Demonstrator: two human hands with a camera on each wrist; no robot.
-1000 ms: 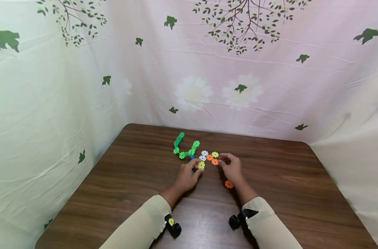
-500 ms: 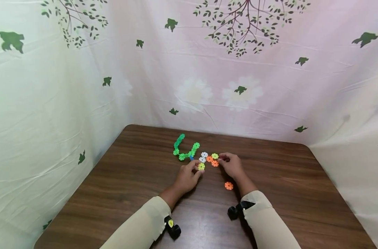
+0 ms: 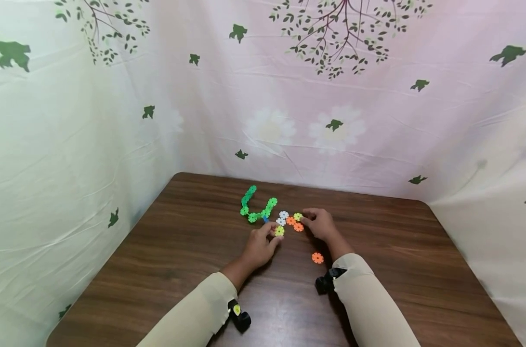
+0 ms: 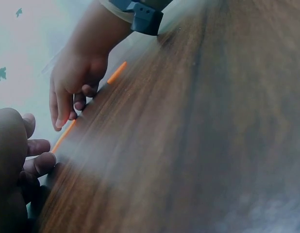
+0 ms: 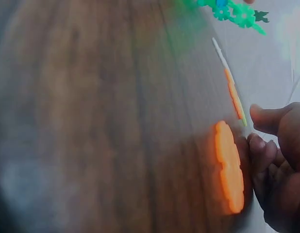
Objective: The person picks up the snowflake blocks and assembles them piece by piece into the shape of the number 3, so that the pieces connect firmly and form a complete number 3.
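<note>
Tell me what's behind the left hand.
Beyond the left hand, a blue piece and a green chain show. Whatever the hand covers can't be seen, perhaps including part of the blue piece.

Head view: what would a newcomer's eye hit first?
Probably the bright green chain of notched discs, a U against the dark wooden table, just beyond the left hand. Next, the white, orange and yellow disc cluster between that and the right hand. Then the lone orange disc, by the right forearm.
</note>
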